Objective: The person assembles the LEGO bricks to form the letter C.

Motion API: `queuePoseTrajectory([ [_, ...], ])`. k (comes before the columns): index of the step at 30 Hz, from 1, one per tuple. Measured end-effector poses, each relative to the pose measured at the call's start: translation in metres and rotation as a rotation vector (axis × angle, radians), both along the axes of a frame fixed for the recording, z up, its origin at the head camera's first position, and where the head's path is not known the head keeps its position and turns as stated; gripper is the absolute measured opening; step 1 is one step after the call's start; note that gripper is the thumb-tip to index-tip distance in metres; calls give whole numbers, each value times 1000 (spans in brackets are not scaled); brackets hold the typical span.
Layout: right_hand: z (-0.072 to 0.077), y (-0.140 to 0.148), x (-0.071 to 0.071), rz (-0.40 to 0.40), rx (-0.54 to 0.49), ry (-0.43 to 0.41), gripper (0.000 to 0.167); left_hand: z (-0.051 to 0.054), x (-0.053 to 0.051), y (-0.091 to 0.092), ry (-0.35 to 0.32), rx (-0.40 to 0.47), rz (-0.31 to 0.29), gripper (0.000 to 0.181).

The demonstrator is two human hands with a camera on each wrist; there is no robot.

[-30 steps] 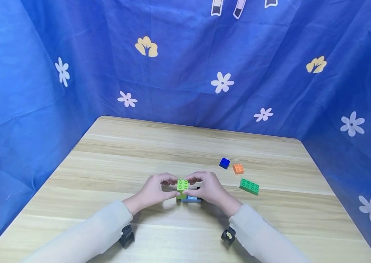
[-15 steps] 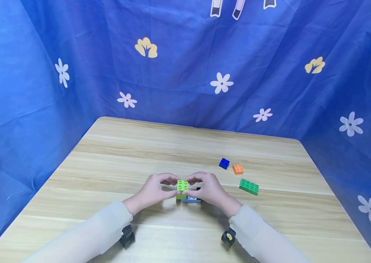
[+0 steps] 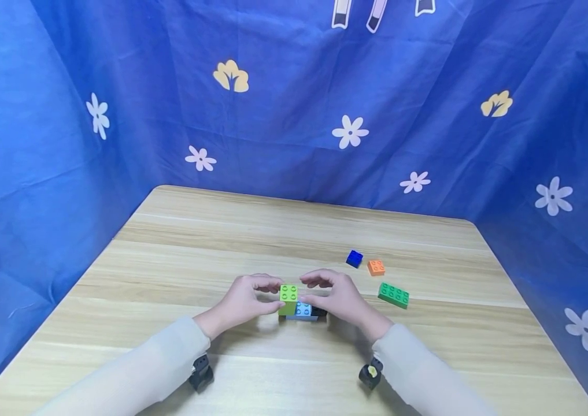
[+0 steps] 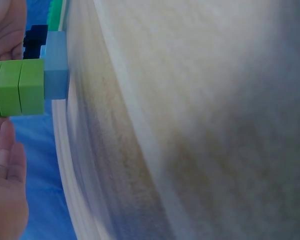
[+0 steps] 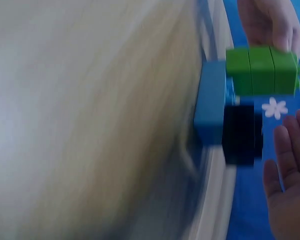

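Observation:
A stack of lime green toy building bricks point(image 3: 288, 299) stands upright on the left end of a light blue brick point(image 3: 303, 309), which lies flat on the table. Several green layers show in the left wrist view. My left hand point(image 3: 246, 297) holds the stack from its left side, thumb on the near side and fingers behind. Black bricks point(image 5: 238, 135) sit on the other end of the blue brick. Just to the right, my right hand point(image 3: 339, 296) is spread beside the stack, fingers relaxed and holding nothing. It partly covers the black bricks in the head view.
Further right on the wooden table point(image 3: 195, 231) lie a dark blue brick point(image 3: 354, 259), an orange brick point(image 3: 376, 267) and a longer green brick point(image 3: 394, 295). A blue patterned cloth point(image 3: 283, 115) hangs behind the table and at both sides.
My right hand has let go of the lime green stack and moved a little to the right, uncovering more of the blue and black bricks. My left hand stays on the stack.

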State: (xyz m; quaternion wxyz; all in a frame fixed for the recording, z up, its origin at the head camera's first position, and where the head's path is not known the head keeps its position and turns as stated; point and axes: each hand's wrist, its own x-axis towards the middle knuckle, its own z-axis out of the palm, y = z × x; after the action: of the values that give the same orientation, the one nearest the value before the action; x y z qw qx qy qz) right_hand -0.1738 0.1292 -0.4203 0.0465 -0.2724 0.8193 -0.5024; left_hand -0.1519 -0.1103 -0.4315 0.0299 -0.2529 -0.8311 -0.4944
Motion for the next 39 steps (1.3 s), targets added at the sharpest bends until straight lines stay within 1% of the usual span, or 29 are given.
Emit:
queuePoseTrajectory([
  [2, 0, 8, -4, -21, -23, -4, 40, 0, 0, 1, -8, 1, 0, 34],
  [3, -4, 13, -9, -32, -24, 5, 40, 0, 0, 1, -13, 2, 1, 35],
  [6, -4, 27, -16, -78, -10, 23, 37, 0, 0, 1, -24, 9, 1, 35],
  [10, -2, 47, -25, -141, 29, 28, 37, -1, -1, 1, -24, 11, 1, 34],
  [15, -5, 73, -39, -214, 53, 69, 37, -2, -1, 0, -11, 4, 4, 34],
  [19, -7, 93, -47, -280, 72, 65, 41, -1, 0, 0, -25, 8, 3, 34],
  [22, -8, 107, -52, -319, 106, 63, 43, 0, 0, 0, -35, 6, 7, 34],
  [24, -9, 115, -54, -333, 132, 53, 44, 0, 0, 0, -38, 5, 8, 34],
  [31, -20, 138, -63, -337, 203, 14, 54, 0, 1, 0, -23, -3, 7, 34],
  [35, -23, 143, -66, -356, 245, -16, 54, -1, 0, -1, -22, -1, 5, 34],
  [39, -24, 143, -66, -352, 266, -33, 52, -1, 0, -1, -31, 5, 5, 34],
])
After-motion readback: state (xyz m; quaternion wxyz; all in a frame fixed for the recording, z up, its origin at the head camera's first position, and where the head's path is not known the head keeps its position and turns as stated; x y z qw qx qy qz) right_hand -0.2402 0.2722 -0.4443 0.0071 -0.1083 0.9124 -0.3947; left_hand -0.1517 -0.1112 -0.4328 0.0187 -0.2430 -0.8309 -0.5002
